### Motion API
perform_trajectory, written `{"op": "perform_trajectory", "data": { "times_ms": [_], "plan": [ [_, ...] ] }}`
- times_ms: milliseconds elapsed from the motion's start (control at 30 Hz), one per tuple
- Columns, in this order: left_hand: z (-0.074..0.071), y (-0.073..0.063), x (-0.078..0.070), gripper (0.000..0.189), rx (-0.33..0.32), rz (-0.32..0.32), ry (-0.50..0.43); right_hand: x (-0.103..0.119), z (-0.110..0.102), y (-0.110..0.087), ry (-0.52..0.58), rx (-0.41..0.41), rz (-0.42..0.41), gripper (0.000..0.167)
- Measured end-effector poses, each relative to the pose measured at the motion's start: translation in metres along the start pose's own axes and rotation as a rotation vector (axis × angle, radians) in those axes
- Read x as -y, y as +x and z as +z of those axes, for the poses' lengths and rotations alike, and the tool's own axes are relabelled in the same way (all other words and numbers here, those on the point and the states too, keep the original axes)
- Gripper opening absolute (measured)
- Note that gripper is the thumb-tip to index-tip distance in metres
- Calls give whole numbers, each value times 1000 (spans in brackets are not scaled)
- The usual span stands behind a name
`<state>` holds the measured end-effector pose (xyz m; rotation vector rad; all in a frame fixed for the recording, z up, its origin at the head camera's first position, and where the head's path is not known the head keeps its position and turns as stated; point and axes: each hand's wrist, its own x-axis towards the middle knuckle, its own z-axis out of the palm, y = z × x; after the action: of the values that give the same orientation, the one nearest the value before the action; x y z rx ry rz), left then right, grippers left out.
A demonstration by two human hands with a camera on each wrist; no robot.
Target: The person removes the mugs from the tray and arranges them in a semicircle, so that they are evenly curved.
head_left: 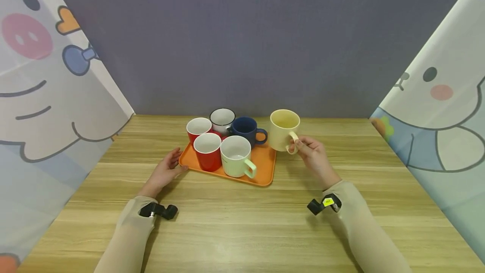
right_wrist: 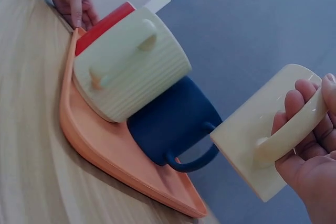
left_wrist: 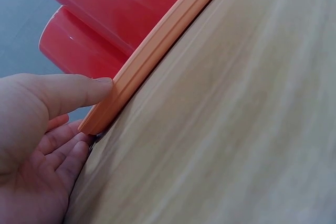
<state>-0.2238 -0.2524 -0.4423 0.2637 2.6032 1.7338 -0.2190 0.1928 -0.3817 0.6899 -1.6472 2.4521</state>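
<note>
Yellow mug [head_left: 279, 138] held upright off the table [head_left: 227, 226], by the orange tray [head_left: 265, 165]'s right end, right hand [head_left: 313, 155]'s fingers gripping its handle [head_left: 293, 136]; left hand [head_left: 165, 169] pinches tray's near-left corner. Two red mugs [head_left: 209, 159], pale green mug [head_left: 234, 163], navy mug [head_left: 253, 135] on tray, black-rimmed white mug [head_left: 223, 128] behind. Green mug's print and yellow wrist sticker [head_left: 328, 202] too small to read

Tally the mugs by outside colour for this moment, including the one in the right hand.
Red mugs: 2 (front one, rear one)
White mug with dark rim: 1
Dark blue mug: 1
Pale green mug: 1
Pale yellow mug, held by the right hand: 1
Total: 6
</note>
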Motion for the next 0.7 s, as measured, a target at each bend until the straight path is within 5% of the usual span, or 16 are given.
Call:
{"op": "perform_trajectory", "data": {
  "times_ms": [300,567,700],
  "plan": [
    [0,2,3,74,3,2,28,8,-11,2,15,-57,-2,28],
    [-2,-2,6,82,-4,106,-11,6,-23,0,29,-91,-13,26],
    [-1,-2,2,77,-2,44,-7,3,-28,-1,43,-108,-18,29]
  ]
}}
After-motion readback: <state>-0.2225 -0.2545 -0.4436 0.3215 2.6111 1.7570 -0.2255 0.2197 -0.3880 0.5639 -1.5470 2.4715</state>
